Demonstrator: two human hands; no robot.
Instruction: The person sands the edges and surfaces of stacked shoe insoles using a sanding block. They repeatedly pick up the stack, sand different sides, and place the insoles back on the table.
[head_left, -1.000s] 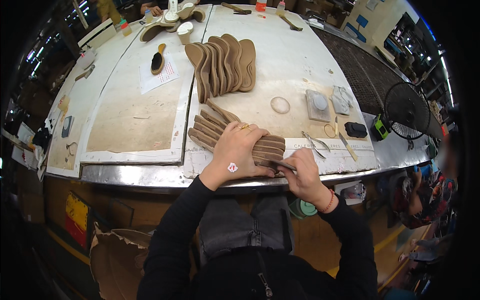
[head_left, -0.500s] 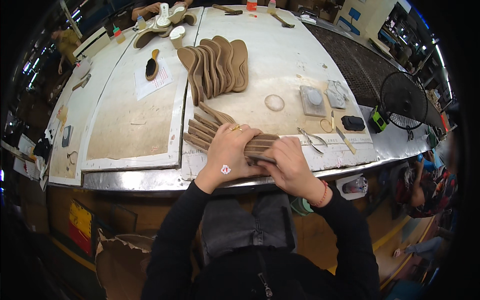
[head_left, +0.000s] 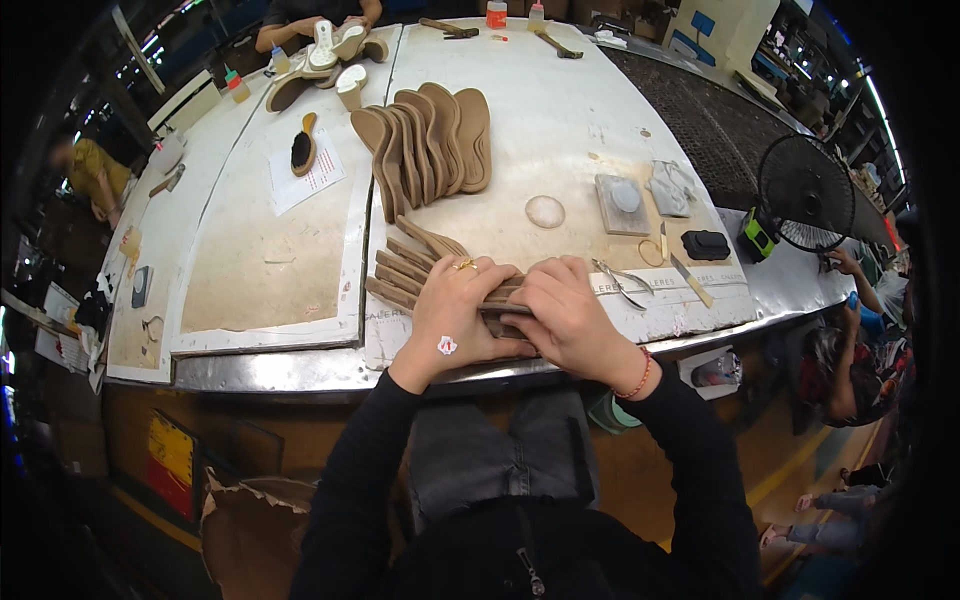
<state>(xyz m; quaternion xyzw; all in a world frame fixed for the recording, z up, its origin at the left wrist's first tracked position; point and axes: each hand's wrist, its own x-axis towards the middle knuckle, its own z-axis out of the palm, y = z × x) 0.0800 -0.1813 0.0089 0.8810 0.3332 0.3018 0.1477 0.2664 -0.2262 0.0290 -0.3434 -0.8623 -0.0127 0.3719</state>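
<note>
A stack of brown shoe soles [head_left: 398, 284] lies at the table's near edge under both hands, its ends fanning out to the left. My left hand [head_left: 452, 318] is wrapped over the stack, fingers on top and thumb along the near side. Bent round the right part of the soles, my right hand [head_left: 568, 318] grips the edge of one sole. Both palms hide much of the stack. Farther back, a row of similar brown soles [head_left: 432, 150] stands on edge, leaning together.
Nippers [head_left: 625, 282], a knife [head_left: 690, 280], a black case [head_left: 706, 245] and a grey block [head_left: 622, 203] lie to the right. A brush [head_left: 304, 146] lies on paper at the left. Across the table [head_left: 540, 90], a person handles white-topped shoe parts [head_left: 322, 55]. A fan [head_left: 806, 192] stands far right.
The right hand has shifted slightly left and up along the stack, closer to the left hand. The left hand keeps its hold. The whole view has tilted a little.
</note>
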